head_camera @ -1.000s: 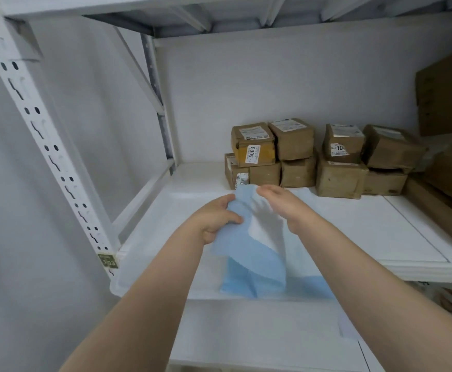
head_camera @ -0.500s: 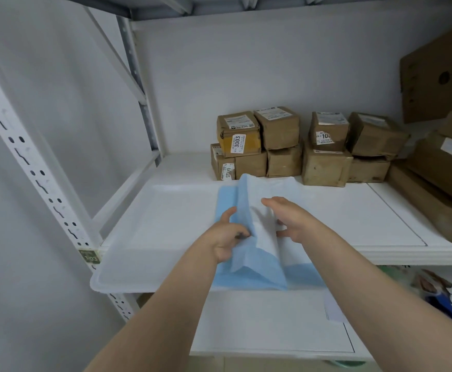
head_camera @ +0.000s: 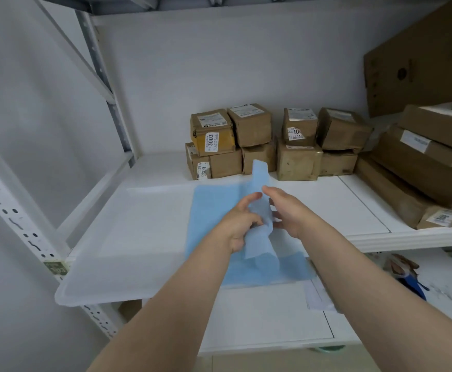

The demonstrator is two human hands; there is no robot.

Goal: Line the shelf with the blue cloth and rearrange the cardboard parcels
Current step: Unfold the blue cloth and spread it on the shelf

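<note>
The left hand [head_camera: 239, 224] is closed on a raised fold of the blue cloth [head_camera: 208, 210]. The right hand [head_camera: 289, 210] is open, with its fingers just beside the same fold. The cloth lies partly spread on the white shelf [head_camera: 144, 218], near the front edge. It looks thin, soft and very light, so it should bend and slide easily; the corners or the fold edge seem best to hold. The hands hide part of the fold. Farther back, the cardboard parcels [head_camera: 254, 140] sit stacked by the wall. They look stiff and boxy. Their labels are mostly too blurry to read.
</note>
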